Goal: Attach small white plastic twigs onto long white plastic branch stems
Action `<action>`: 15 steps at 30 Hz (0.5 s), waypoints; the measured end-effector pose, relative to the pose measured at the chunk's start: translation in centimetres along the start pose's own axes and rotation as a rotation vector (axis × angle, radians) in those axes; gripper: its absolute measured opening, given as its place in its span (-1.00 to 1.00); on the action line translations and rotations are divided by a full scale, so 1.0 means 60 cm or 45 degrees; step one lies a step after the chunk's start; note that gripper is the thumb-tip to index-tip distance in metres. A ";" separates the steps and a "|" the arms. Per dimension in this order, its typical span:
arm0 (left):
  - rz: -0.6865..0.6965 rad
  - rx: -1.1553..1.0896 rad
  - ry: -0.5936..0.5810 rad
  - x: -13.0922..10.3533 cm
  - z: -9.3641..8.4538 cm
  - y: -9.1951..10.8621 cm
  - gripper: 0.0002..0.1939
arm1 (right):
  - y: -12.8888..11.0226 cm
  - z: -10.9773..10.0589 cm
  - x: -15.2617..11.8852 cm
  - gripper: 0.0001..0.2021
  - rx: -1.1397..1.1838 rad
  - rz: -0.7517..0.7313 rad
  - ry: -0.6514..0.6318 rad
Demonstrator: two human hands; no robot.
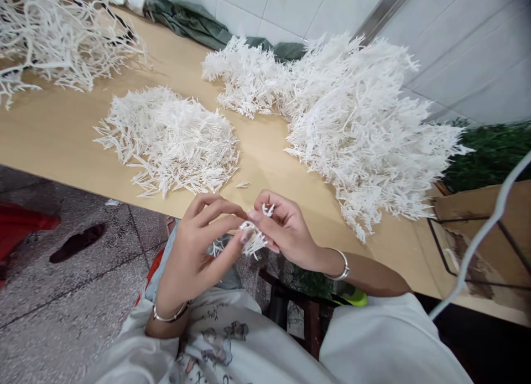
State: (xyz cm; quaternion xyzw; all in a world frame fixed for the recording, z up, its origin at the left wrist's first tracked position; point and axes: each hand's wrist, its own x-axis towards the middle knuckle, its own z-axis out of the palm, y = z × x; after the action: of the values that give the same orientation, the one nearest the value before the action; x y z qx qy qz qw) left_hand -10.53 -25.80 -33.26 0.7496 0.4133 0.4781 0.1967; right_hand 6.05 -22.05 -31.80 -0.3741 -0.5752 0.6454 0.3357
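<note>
Just off the table's front edge, my two hands meet over white branching plastic sprigs [254, 241]. My left hand [203, 245] is closed, its thumb and fingers pinching the sprigs from the left. From the right, my right hand [286, 229] is closed too, with thumb and forefinger at the sprigs; a small tip pokes up between its fingers. How many pieces I hold is hidden. Behind my left hand lies a heap of short white sprigs [174, 140]. Farther right spreads a larger heap of feathery white sprigs [352, 118]. One loose bit [243, 184] lies between.
A tangle of long white stems [62, 41] covers the far left of the tan table [265, 151]. Dark green cloth [186, 21] lies along the tiled wall. At right are a cardboard box [493, 223], green foliage [493, 151] and a pale cable [483, 234].
</note>
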 end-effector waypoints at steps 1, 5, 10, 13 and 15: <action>-0.009 -0.042 -0.016 -0.001 -0.002 -0.001 -0.90 | -0.001 -0.002 0.000 -0.67 -0.014 -0.012 -0.050; -0.070 -0.222 -0.168 -0.005 -0.012 -0.001 -0.90 | -0.008 -0.011 0.003 -0.69 -0.211 -0.163 -0.273; -0.118 -0.252 -0.166 -0.011 -0.013 0.003 -0.87 | -0.017 -0.020 0.006 -0.79 -0.486 -0.405 -0.336; -0.170 -0.109 -0.142 -0.010 -0.010 0.004 -0.86 | -0.019 -0.019 0.006 -0.81 -0.548 -0.483 -0.316; -0.185 -0.122 -0.140 -0.010 -0.008 0.003 -0.81 | -0.018 -0.017 0.004 -0.83 -0.566 -0.494 -0.305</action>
State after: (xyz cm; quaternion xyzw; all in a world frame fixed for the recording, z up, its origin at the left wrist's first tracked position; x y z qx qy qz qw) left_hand -11.00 -26.43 -33.20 0.7325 0.4317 0.4399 0.2890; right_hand 6.80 -21.23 -30.79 -0.2429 -0.7982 0.4673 0.2926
